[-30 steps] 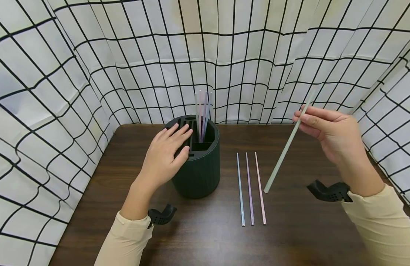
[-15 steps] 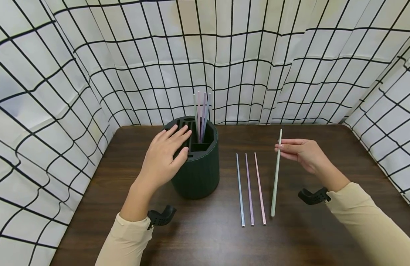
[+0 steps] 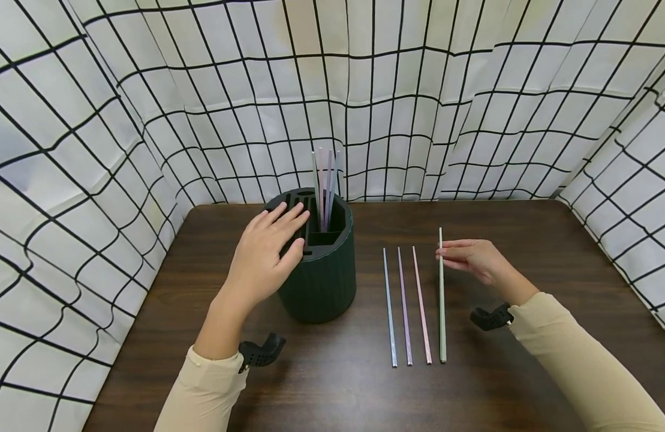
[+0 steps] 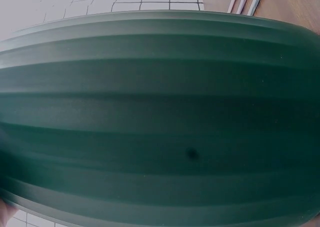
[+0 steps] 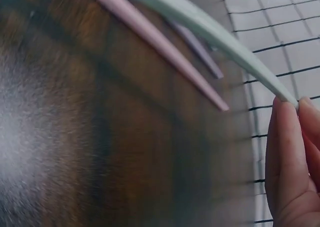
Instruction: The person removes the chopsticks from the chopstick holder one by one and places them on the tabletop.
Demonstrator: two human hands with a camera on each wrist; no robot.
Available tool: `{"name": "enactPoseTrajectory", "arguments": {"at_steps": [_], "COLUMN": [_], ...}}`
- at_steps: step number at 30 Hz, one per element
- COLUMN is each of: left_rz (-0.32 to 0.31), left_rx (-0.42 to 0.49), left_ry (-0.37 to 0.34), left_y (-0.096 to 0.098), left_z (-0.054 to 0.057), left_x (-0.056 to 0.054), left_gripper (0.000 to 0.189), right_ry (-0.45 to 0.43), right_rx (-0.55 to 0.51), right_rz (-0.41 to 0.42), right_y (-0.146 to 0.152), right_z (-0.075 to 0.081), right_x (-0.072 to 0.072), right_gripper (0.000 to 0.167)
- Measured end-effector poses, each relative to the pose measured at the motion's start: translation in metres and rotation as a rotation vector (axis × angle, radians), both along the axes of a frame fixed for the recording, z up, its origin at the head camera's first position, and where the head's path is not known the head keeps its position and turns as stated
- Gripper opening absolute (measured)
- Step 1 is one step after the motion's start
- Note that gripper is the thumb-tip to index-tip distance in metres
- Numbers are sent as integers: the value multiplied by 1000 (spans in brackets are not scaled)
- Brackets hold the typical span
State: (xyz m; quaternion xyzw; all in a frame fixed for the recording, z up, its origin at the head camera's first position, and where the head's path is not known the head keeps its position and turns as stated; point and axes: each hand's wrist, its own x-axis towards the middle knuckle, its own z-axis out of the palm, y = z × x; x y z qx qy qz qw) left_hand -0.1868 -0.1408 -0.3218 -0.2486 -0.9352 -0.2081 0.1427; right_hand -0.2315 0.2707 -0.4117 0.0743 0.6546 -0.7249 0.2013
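My right hand (image 3: 475, 261) pinches a pale green chopstick (image 3: 442, 306) near its far end, at the right of a row on the table. Beside it lie a pink chopstick (image 3: 422, 306), a purple chopstick (image 3: 405, 306) and a blue chopstick (image 3: 390, 306), roughly parallel. In the right wrist view the green chopstick (image 5: 225, 39) runs from the fingertips past the pink one (image 5: 165, 47). My left hand (image 3: 267, 255) rests with fingers spread on top of a dark green ribbed utensil holder (image 3: 324, 288). The holder's wall (image 4: 160, 112) fills the left wrist view.
Several more chopsticks (image 3: 325, 186) stand upright in the holder's right compartment. Dark slots (image 3: 306, 204) show in its top, partly under the left hand. The brown wooden table (image 3: 332, 390) ends at a white, black-gridded curtain (image 3: 397, 120) around the back and sides.
My right hand has moved left and toward me with the green chopstick, which has turned from slanted to nearly in line with the others. The left hand stays on the holder.
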Motion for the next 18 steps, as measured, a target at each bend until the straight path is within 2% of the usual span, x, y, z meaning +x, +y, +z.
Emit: {"name": "enactPoseTrajectory", "arguments": {"at_steps": [4, 6, 11, 18], "left_rz": [-2, -2, -1, 2], "left_rx": [6, 8, 7, 7], "left_ry": [4, 4, -3, -4], "left_y": [0, 0, 1, 1], "left_z": [0, 0, 0, 1], "left_x": [0, 0, 0, 0], "left_gripper": [51, 51, 51, 51], "right_ry": [-42, -50, -70, -52], "right_rx": [25, 56, 149, 262], "right_rz": [9, 15, -3, -65], "right_y": [-4, -5, -12, -24], "right_z": [-13, -20, -31, -29], "right_x": [-6, -9, -14, -15], "right_gripper": [49, 55, 50, 39]}}
